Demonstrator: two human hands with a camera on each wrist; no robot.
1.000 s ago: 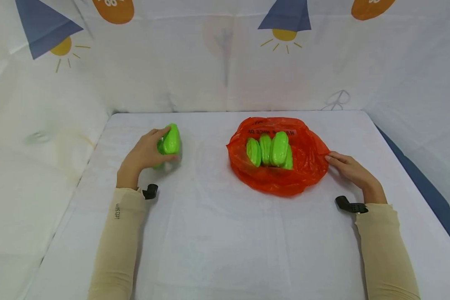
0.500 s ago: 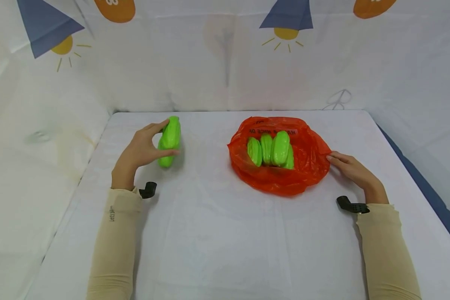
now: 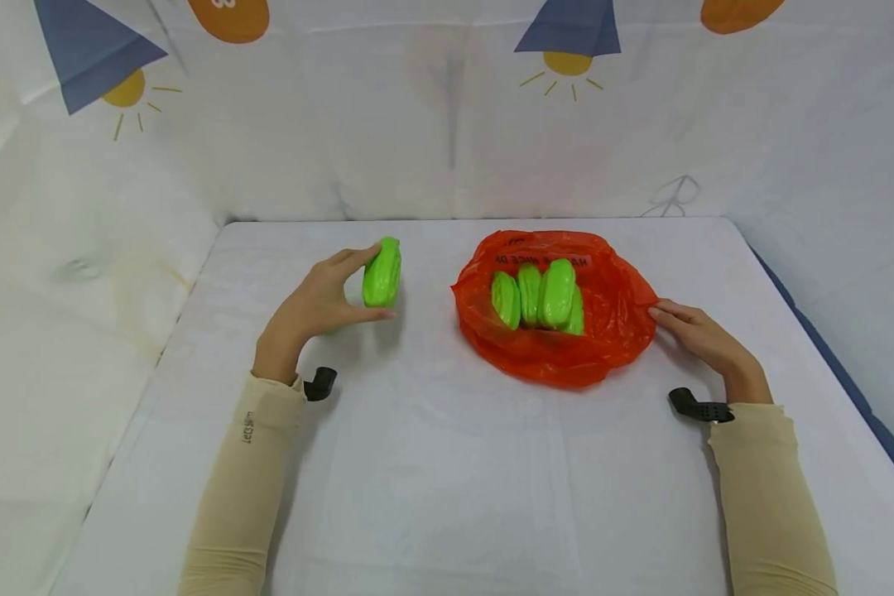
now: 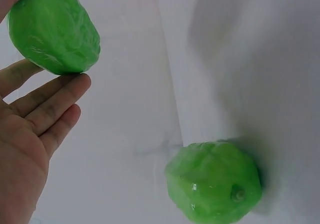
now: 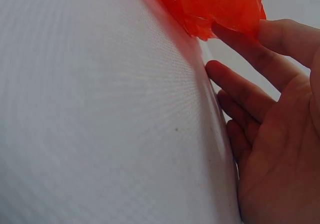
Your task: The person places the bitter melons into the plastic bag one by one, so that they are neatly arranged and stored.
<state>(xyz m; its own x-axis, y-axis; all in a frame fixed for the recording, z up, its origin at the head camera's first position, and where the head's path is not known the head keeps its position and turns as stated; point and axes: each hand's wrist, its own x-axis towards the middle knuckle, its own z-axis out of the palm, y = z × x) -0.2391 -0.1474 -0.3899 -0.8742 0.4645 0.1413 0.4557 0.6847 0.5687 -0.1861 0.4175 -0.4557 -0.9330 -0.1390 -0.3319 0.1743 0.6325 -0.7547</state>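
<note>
My left hand [image 3: 316, 298] pinches a glossy, bright green ridged vegetable [image 3: 382, 273] between thumb and fingertips, raised over the table left of centre. In the left wrist view, the held vegetable [image 4: 55, 31] shows a bumpy skin. A second green vegetable [image 4: 215, 184] rests on the table below it there; the left hand mostly hides it in the head view. My right hand [image 3: 700, 339] pinches the right rim of a red plastic bag [image 3: 551, 364], whose mouth is spread open. Several similar green vegetables [image 3: 557, 294] lie inside the bag.
A white cloth covers the table [image 3: 432, 480]. White fabric walls [image 3: 343, 124] with printed shapes stand behind it and along the sides. Black wrist camera mounts [image 3: 320, 383] stick out inward from both wrists.
My left hand picked up one green vegetable and carried it to the right, leaving the other behind on the table. The right hand keeps its grip on the bag's rim.
</note>
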